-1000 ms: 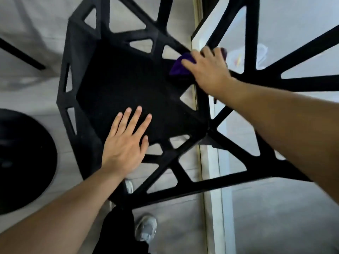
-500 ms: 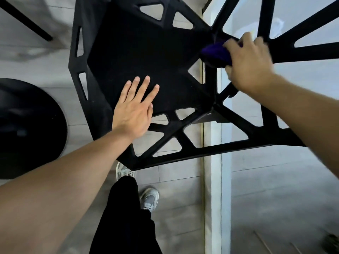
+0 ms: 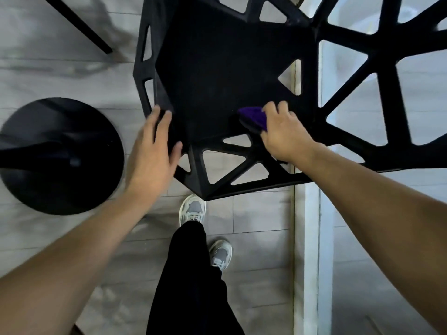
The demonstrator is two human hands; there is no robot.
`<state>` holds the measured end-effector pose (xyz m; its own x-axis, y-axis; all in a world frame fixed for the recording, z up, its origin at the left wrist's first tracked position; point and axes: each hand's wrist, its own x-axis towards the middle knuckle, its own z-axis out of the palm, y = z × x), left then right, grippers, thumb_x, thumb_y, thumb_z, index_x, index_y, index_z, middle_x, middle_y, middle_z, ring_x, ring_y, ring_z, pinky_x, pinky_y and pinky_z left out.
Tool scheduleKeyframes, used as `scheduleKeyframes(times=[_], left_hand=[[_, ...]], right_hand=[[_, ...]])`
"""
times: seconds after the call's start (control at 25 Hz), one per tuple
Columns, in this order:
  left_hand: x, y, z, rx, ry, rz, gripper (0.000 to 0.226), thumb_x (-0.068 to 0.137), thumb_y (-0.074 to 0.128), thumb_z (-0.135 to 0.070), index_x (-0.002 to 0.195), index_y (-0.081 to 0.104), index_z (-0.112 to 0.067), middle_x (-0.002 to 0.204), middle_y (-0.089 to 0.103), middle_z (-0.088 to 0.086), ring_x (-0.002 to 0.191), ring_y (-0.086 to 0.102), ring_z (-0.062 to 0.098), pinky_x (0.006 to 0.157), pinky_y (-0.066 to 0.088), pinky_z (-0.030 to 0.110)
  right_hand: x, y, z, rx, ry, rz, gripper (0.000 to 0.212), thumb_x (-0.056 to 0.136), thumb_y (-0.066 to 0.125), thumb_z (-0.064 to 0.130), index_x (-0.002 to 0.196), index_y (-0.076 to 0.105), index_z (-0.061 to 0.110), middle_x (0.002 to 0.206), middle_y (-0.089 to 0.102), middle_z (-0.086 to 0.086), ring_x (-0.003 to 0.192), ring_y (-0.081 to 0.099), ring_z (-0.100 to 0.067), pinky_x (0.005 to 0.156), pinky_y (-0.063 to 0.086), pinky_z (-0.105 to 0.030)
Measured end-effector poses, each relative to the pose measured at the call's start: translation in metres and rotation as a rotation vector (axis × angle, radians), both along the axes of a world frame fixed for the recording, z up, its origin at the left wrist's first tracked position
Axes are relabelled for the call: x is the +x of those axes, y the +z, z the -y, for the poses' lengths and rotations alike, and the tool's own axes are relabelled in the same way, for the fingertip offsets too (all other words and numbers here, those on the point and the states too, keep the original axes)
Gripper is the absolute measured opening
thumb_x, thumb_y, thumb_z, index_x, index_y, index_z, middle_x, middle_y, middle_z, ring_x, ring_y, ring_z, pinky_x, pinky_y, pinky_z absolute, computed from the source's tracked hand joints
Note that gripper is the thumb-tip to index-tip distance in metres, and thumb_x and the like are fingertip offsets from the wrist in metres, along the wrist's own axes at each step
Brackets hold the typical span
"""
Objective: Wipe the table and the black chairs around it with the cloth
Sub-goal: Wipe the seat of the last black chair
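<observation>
The right hand (image 3: 283,135) grips the purple cloth (image 3: 254,117) on the black chair (image 3: 229,68) near its front edge; the left hand (image 3: 153,153), blurred, seemingly rests straight-fingered on the left rim.

head view, steeply downward, close overhead

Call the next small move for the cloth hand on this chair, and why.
Probably sweep the purple cloth left across the near strip of the chair seat, towards the left hand. The right hand grips the cloth against the seat's near-right corner, the left hand rests on the near-left rim as if to steady the chair, and bare seat lies between them.
</observation>
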<state>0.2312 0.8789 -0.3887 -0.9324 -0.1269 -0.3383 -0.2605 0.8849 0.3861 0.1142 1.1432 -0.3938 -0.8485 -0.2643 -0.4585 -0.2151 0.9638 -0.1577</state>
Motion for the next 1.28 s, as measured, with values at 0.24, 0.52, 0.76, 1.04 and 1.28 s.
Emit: scheduleKeyframes(times=[0.24,0.52,0.76,1.04,1.28], left_hand=[[0.030,-0.011,-0.013,0.103,-0.016,0.178,0.065,0.110,0.027,-0.032,0.161,-0.010,-0.013,0.167,-0.026,0.000,0.153,-0.024,0.018,0.126,-0.008,0.031],[0.023,-0.006,0.020,0.266,-0.106,0.207,0.070,0.108,0.038,-0.010,0.163,-0.003,-0.021,0.167,-0.021,-0.011,0.153,-0.020,0.008,0.114,-0.011,0.013],[0.022,-0.005,0.027,0.335,-0.104,0.194,0.075,0.105,0.046,-0.008,0.163,0.001,-0.022,0.169,-0.015,-0.012,0.154,-0.014,0.006,0.108,-0.012,0.002],[0.024,-0.009,0.035,0.372,-0.121,0.163,0.077,0.102,0.047,0.002,0.163,0.007,-0.022,0.170,-0.008,-0.011,0.155,-0.009,0.005,0.111,-0.006,0.001],[0.025,-0.016,0.037,0.354,-0.156,0.124,0.077,0.101,0.047,0.005,0.163,0.009,-0.019,0.170,-0.007,-0.006,0.156,-0.007,0.010,0.119,-0.002,0.012]], right_hand=[[0.013,0.016,0.015,-0.157,0.014,0.153,0.047,0.096,0.058,0.023,0.138,0.036,0.018,0.124,0.040,-0.013,0.106,0.053,-0.035,0.089,0.047,-0.042],[0.017,0.026,0.030,-0.106,0.248,0.196,0.046,0.099,0.055,0.026,0.139,0.035,0.023,0.121,0.041,-0.007,0.104,0.052,-0.026,0.077,0.034,-0.034],[0.024,0.010,0.056,-0.244,0.234,0.068,0.048,0.094,0.062,0.021,0.136,0.040,0.019,0.121,0.043,-0.010,0.100,0.055,-0.030,0.088,0.050,-0.040],[0.045,0.020,0.062,-0.330,0.234,0.002,0.055,0.089,0.067,0.019,0.139,0.043,0.020,0.127,0.042,-0.008,0.108,0.053,-0.028,0.095,0.050,-0.044],[0.098,0.036,0.092,-0.416,0.655,0.095,0.053,0.088,0.068,0.025,0.135,0.043,0.026,0.123,0.045,-0.004,0.100,0.052,-0.023,0.086,0.051,-0.043]])
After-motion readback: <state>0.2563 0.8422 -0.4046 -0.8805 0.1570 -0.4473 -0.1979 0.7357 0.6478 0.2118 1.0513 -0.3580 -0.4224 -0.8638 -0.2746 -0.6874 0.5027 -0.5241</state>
